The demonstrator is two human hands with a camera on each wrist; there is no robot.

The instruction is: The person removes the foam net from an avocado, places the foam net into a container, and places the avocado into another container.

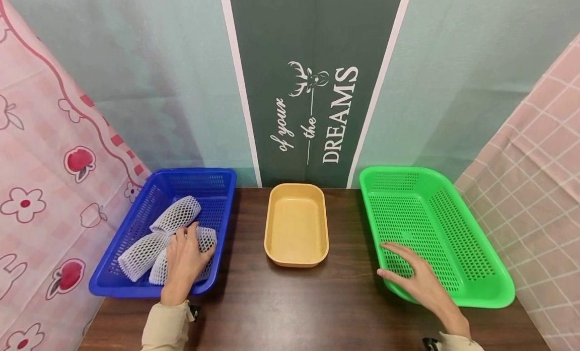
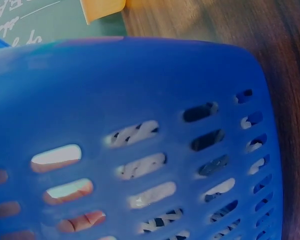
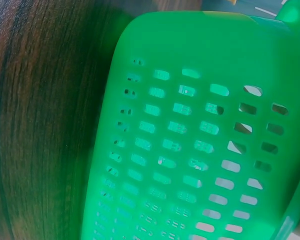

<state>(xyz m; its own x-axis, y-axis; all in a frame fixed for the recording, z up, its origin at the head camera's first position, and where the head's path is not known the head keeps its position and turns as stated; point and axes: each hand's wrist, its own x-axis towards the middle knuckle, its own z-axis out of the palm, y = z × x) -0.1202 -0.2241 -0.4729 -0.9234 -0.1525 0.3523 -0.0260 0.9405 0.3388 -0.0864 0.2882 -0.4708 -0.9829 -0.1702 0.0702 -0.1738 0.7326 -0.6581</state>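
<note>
Gently, I'd pinch the net sleeve (image 1: 208, 235) under my left hand (image 1: 183, 254) mid-length, in the blue basket (image 1: 127, 290) left of the yellow tray (image 1: 296, 225); whether I'm gripping, I can't tell. Right of the tray, my right hand (image 1: 423, 281) hangs relaxed.

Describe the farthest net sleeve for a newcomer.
On the brown table, find the blue basket at left. White net sleeves lie inside. The farthest net sleeve is nearest the basket's back wall; its neighbours lie closer to the front.
</note>
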